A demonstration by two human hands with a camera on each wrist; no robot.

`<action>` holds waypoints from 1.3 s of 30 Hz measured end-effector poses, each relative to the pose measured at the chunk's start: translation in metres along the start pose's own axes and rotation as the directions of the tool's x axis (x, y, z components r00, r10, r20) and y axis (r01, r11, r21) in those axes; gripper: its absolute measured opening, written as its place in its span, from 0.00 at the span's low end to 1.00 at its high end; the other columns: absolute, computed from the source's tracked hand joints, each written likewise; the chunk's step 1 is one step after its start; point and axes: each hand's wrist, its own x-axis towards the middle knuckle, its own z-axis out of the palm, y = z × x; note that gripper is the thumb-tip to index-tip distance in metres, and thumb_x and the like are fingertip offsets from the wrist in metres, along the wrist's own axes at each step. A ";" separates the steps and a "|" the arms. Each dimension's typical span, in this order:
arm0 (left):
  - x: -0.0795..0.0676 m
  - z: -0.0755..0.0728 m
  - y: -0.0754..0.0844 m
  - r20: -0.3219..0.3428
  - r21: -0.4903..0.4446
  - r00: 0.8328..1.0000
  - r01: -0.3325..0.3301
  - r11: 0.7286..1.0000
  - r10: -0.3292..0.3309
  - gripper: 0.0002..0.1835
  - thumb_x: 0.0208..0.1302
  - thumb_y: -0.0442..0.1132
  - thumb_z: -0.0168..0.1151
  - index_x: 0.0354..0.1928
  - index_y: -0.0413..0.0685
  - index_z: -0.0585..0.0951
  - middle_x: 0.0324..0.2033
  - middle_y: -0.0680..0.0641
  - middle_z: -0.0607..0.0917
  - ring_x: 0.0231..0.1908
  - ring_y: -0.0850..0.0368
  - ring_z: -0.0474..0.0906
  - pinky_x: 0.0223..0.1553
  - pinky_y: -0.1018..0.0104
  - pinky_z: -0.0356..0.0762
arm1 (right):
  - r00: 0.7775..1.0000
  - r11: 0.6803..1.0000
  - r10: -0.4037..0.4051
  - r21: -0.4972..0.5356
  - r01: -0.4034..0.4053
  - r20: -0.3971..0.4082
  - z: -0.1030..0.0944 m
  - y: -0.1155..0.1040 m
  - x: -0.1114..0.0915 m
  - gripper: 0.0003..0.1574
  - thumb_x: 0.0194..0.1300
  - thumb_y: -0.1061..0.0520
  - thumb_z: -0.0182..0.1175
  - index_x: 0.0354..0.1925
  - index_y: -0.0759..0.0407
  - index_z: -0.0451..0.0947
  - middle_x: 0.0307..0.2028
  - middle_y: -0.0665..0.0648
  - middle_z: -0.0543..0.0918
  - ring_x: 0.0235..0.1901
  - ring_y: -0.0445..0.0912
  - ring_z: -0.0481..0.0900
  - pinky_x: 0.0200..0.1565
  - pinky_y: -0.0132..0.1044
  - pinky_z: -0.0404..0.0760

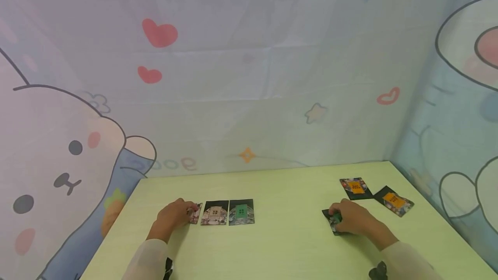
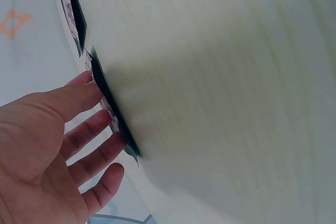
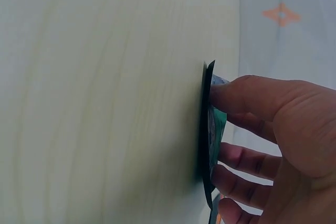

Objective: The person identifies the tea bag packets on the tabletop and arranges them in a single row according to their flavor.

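Note:
My left hand (image 1: 176,214) grips a small flat dark sachet with a pinkish print (image 1: 196,213) at the left end of a row; the hand covers much of it. In the left wrist view, thumb and fingertips lie on that sachet close to the tabletop. Beside it lie a sachet with a pale pink label (image 1: 215,213) and one with a green label (image 1: 241,212). Further right, my right hand (image 1: 354,217) pinches another green-labelled sachet (image 3: 216,129), partly hidden by the fingers. Its edge shows bent in the right wrist view, near the table surface.
Two sachets with orange labels, one upper (image 1: 355,187) and one lower right (image 1: 394,201), lie beyond the right hand, nearly touching at a corner. The pale yellow table (image 1: 288,245) meets a printed cloth backdrop (image 1: 241,77) at the back and sides.

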 end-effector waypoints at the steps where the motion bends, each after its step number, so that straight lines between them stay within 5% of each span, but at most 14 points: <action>1: 0.000 0.000 0.000 0.000 -0.001 1.000 0.001 1.000 -0.001 0.13 0.70 0.37 0.62 0.53 0.57 0.87 0.43 0.43 0.83 0.44 0.43 0.83 0.46 0.45 0.83 | 1.000 1.000 0.000 0.001 0.000 0.000 0.001 -0.002 0.001 0.21 0.49 0.58 0.75 0.44 0.49 0.83 0.39 0.51 0.77 0.35 0.44 0.72 0.38 0.45 0.78; 20: 0.002 0.002 0.000 0.003 0.003 1.000 -0.001 1.000 0.001 0.14 0.71 0.37 0.62 0.53 0.59 0.87 0.43 0.43 0.83 0.44 0.43 0.83 0.44 0.45 0.83 | 0.999 1.000 0.013 -0.007 -0.012 0.039 0.021 -0.042 0.034 0.20 0.53 0.58 0.74 0.46 0.49 0.83 0.40 0.53 0.77 0.36 0.46 0.71 0.41 0.47 0.78; 39: 0.000 -0.002 0.002 0.004 0.002 1.000 0.007 1.000 -0.007 0.13 0.71 0.37 0.61 0.53 0.59 0.87 0.44 0.43 0.83 0.44 0.43 0.83 0.45 0.44 0.83 | 1.000 1.000 -0.001 0.015 0.001 -0.006 0.035 -0.092 0.060 0.20 0.55 0.56 0.74 0.48 0.51 0.84 0.43 0.53 0.79 0.37 0.46 0.72 0.40 0.46 0.78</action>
